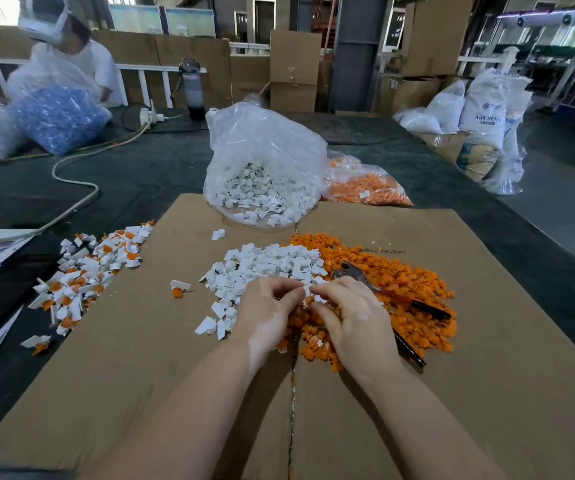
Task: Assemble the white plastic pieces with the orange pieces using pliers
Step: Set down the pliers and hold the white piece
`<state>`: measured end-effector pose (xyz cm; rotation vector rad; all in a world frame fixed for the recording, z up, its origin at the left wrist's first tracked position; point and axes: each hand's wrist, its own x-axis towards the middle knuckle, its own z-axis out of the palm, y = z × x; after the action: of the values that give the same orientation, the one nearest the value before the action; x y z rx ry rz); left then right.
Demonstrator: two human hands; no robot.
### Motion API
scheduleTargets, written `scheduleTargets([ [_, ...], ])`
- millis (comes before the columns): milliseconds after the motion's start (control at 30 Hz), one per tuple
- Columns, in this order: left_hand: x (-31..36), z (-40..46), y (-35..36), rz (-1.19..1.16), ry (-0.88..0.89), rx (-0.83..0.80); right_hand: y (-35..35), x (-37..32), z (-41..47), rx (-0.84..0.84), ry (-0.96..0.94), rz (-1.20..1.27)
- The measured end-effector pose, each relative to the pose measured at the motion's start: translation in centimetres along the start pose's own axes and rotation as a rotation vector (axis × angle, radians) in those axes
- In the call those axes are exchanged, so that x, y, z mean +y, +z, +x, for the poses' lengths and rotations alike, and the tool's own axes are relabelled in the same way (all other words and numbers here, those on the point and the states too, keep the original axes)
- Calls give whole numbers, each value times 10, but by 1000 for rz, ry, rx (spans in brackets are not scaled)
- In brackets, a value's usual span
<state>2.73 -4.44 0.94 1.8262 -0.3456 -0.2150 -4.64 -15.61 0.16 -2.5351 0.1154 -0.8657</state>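
Hands: left hand (pixel 268 308) and right hand (pixel 352 311) meet fingertip to fingertip, pinching a small white piece (pixel 308 292) between them, above the seam of the two loose heaps.
White heap (pixel 265 268): loose on the cardboard sheet (pixel 140 358) covering the surface.
Orange heap (pixel 407 282): touching the white heap's right side.
Pliers (pixel 383 292): lying on the orange heap, just beyond the right hand.
Clear bag (pixel 262 147): open, sagging, white pieces pooled in its bottom.
Second bag (pixel 362 185): beside it on the right, holding orange pieces.
Assembled pile (pixel 89 275): white-and-orange pieces at the cardboard's left edge.
Far bag (pixel 57 116): blue bits inside, by another person.
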Motion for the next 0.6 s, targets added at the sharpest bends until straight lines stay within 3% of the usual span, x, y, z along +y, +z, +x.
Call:
scheduleTargets([
  [167, -20, 16, -40, 143, 11, 383, 0, 2, -3, 7, 39, 5],
  [267, -35, 27, -71, 314, -6, 531, 2, 5, -5, -25, 62, -28],
  [400, -49, 31, -93, 598, -28, 567, 5, 6, -5, -81, 75, -55],
  [600, -54, 26, -90, 837, -44, 516, 5, 2, -3, -146, 34, -85],
])
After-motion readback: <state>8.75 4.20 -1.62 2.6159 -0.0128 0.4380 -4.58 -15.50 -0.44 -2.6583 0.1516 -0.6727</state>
